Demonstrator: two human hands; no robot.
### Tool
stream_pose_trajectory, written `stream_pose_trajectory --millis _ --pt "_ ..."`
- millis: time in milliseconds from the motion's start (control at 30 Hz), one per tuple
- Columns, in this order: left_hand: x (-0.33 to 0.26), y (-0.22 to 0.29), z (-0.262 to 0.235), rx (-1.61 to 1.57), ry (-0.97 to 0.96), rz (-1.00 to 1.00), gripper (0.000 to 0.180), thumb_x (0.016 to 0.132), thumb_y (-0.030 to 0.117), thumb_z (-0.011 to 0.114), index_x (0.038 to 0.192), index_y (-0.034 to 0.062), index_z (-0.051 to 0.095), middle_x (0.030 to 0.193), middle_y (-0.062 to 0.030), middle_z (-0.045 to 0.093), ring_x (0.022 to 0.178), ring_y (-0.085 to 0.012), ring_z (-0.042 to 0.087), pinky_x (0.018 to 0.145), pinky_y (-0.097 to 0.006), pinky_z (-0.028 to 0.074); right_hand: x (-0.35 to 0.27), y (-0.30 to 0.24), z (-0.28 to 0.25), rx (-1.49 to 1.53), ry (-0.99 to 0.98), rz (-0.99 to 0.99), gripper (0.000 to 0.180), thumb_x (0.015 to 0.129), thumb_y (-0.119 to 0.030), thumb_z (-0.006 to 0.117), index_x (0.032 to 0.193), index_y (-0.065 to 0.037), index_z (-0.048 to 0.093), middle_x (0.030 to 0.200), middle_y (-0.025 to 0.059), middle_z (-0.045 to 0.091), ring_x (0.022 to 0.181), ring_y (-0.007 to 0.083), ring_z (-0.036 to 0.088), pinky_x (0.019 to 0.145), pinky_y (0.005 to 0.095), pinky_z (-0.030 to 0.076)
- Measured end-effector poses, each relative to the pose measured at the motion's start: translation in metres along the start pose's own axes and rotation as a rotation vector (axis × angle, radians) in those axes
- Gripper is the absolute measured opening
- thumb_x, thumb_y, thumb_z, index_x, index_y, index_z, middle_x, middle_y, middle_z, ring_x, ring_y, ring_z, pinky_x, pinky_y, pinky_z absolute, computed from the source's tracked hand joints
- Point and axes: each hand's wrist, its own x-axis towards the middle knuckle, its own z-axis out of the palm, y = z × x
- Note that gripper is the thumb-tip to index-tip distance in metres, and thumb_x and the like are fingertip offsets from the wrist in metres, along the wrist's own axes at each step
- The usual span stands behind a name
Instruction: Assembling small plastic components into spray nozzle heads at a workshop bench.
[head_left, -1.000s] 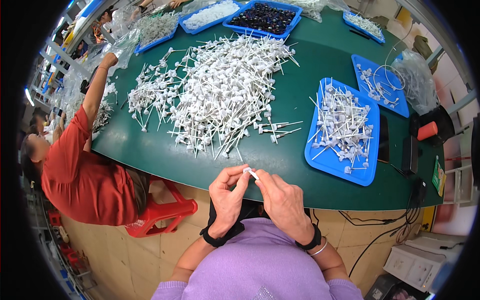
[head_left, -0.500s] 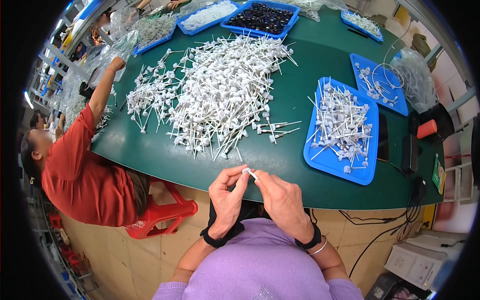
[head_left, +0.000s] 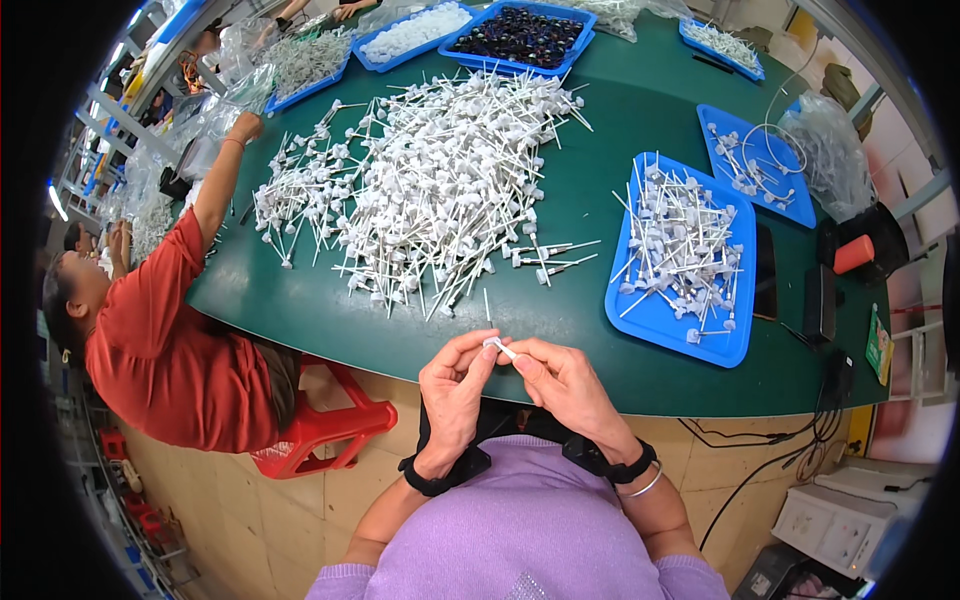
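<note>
1. A dark green surface (head_left: 595, 190) with a curved near edge fills the middle of a workroom, above a tan tiled floor (head_left: 240, 510).
2. At left, a co-worker in red (head_left: 180, 350) sits on a red stool (head_left: 340, 420), one arm stretched forward along the surface.
3. Just over the near edge, before the wearer's purple top (head_left: 510, 500), two bare hands share one white piece (head_left: 506, 349). The left hand (head_left: 452, 390) pinches its head between the fingers; the right hand (head_left: 575, 385) has its fingers closed on the stem.
4. Counts: one large heap (head_left: 440, 180) of similar pieces, too many to number. Blue trays (head_left: 735, 120) stand at six spots: three at far left, one at far right, two nearer at right. Each wrist wears one black band (head_left: 430, 485).
5. Textures: the pieces look like plastic, with thin, straight stems and chunky, pale heads. One far tray holds glossy dark bits (head_left: 520, 38), another white lumps (head_left: 415, 32). At right sits a crinkled clear bag (head_left: 825, 150) and a smooth red cylinder (head_left: 853, 257).
</note>
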Motion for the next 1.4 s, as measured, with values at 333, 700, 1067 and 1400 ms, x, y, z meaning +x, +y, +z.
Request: stream_pose_trajectory --millis 333,700,1067,1400 --pt "0.005 -0.001 -0.007 0.136 -0.036 0.042 0.019 0.095 0.001 0.063 0.112 -0.0052 0.066 0.103 -0.0145 0.072 0.096 -0.0149 0.068 0.088 -0.026 0.052 0.003 0.006 -0.009 0.351 -0.202 0.205 0.032 0.107 -0.026 0.042 0.118 -0.003 0.062 0.061 -0.0046 0.047 0.046 0.0020 0.038 0.042 0.0193 0.030" --pt "0.009 -0.002 -0.010 -0.023 -0.035 -0.060 0.019 0.094 0.003 0.066 0.112 -0.0043 0.066 0.098 -0.0120 0.073 0.090 -0.0128 0.068 0.084 -0.025 0.052 -0.010 -0.016 -0.008 -0.065 -0.027 0.060 0.028 0.105 -0.022 0.045 0.115 -0.003 0.064 0.060 0.0031 0.048 0.052 0.0101 0.047 0.051 0.0297 0.040" --pt "0.011 0.011 -0.001 -0.010 -0.058 -0.135 0.023 0.095 0.007 0.065 0.114 -0.0058 0.066 0.096 -0.0133 0.073 0.088 -0.0155 0.070 0.082 -0.027 0.054 -0.013 -0.011 -0.005 -0.247 0.103 -0.032 0.025 0.103 -0.017 0.051 0.115 -0.001 0.066 0.063 0.0036 0.054 0.055 0.0089 0.050 0.053 0.0269 0.042" --pt "0.014 0.007 -0.007 0.014 -0.080 -0.143 0.018 0.095 0.005 0.065 0.109 -0.0049 0.066 0.095 -0.0118 0.073 0.090 -0.0148 0.070 0.083 -0.025 0.053 -0.014 -0.007 -0.007 -0.255 0.106 -0.024 0.023 0.102 -0.014 0.052 0.113 0.001 0.065 0.062 0.0034 0.053 0.055 0.0085 0.051 0.052 0.0267 0.042"
